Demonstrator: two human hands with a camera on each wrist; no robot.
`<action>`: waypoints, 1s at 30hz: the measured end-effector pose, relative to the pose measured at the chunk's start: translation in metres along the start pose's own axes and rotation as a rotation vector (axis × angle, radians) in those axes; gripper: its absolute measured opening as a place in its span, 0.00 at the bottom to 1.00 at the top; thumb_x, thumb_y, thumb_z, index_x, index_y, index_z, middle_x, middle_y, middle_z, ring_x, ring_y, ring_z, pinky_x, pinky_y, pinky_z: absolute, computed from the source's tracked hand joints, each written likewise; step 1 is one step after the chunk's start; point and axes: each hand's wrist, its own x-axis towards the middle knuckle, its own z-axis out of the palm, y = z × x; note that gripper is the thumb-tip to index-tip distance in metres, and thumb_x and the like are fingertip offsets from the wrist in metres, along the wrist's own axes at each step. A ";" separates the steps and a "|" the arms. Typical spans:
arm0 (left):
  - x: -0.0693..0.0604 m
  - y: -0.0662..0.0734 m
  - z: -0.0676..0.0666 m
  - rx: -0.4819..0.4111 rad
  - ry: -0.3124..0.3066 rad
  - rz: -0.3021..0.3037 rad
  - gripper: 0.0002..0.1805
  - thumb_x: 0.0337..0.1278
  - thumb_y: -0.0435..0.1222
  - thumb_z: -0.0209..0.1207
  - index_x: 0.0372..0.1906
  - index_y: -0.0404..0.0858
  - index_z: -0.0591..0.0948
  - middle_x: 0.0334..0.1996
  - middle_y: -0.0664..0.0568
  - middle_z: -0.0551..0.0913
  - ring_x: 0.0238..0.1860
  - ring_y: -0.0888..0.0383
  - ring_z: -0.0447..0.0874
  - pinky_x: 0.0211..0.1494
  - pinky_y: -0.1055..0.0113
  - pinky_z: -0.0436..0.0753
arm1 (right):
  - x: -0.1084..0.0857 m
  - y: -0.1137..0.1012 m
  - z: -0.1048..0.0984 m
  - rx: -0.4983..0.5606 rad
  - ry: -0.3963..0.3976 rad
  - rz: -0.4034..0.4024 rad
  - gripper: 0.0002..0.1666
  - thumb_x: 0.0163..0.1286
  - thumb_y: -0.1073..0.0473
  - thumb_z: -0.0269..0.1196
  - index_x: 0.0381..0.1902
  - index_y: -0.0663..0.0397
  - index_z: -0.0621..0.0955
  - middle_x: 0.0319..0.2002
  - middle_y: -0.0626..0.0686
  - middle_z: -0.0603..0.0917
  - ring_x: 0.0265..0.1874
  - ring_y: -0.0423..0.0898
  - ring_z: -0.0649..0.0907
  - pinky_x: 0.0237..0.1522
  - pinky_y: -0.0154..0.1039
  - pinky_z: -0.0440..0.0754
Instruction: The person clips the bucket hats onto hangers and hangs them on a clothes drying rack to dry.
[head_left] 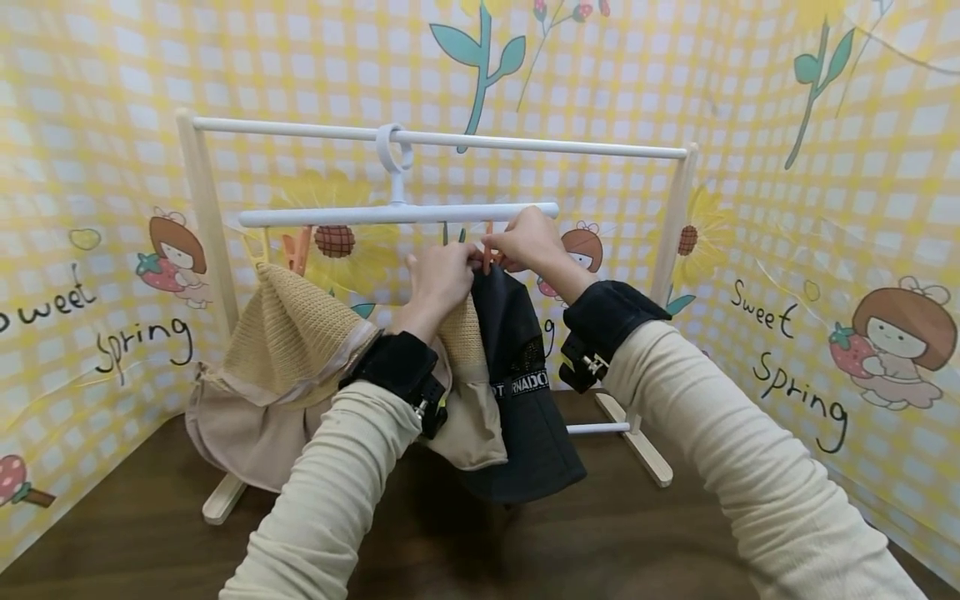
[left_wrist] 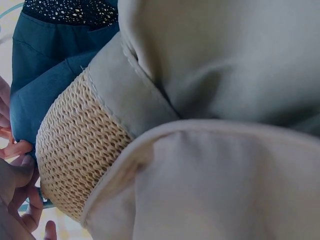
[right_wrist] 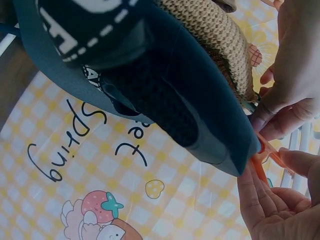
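Observation:
A black bucket hat (head_left: 528,433) hangs crown-up under the right part of the white hanger (head_left: 337,217). My right hand (head_left: 534,242) pinches an orange clothespin (right_wrist: 260,170) at the hat's top edge. Right beside the clip, my left hand (head_left: 437,279) pinches the black hat's top with thumb and fingers. A beige woven hat (head_left: 468,417) hangs just left of the black one, partly hidden by my left wrist. Further left, another woven hat with a pale brim (head_left: 300,342) hangs from a yellow clothespin (head_left: 265,243).
A loose orange clothespin (head_left: 297,250) and green clips (head_left: 445,233) hang from the hanger. Its ring (head_left: 393,150) loops over the white rail (head_left: 540,144) of a wooden-legged rack. Below is a dark wooden tabletop (head_left: 570,533); yellow checked cloth (head_left: 787,208) surrounds it.

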 end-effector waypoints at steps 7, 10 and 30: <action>-0.002 0.000 0.002 0.025 0.011 -0.004 0.14 0.69 0.39 0.46 0.45 0.49 0.83 0.46 0.48 0.84 0.49 0.45 0.78 0.57 0.45 0.64 | 0.000 0.001 0.004 -0.004 0.028 0.008 0.24 0.64 0.47 0.61 0.17 0.59 0.79 0.14 0.49 0.79 0.12 0.36 0.75 0.23 0.31 0.77; -0.003 0.002 0.002 0.042 0.032 -0.008 0.14 0.69 0.38 0.46 0.46 0.48 0.83 0.45 0.48 0.84 0.48 0.45 0.78 0.57 0.45 0.64 | 0.001 0.000 0.004 -0.019 0.049 -0.002 0.25 0.64 0.48 0.61 0.12 0.54 0.76 0.11 0.48 0.77 0.10 0.36 0.74 0.20 0.30 0.74; -0.002 0.012 -0.001 0.039 0.124 -0.039 0.14 0.67 0.37 0.46 0.43 0.47 0.83 0.42 0.47 0.85 0.45 0.47 0.80 0.53 0.48 0.67 | 0.003 -0.008 -0.002 -0.045 0.025 -0.005 0.26 0.66 0.50 0.60 0.09 0.51 0.75 0.06 0.45 0.71 0.09 0.36 0.73 0.20 0.29 0.73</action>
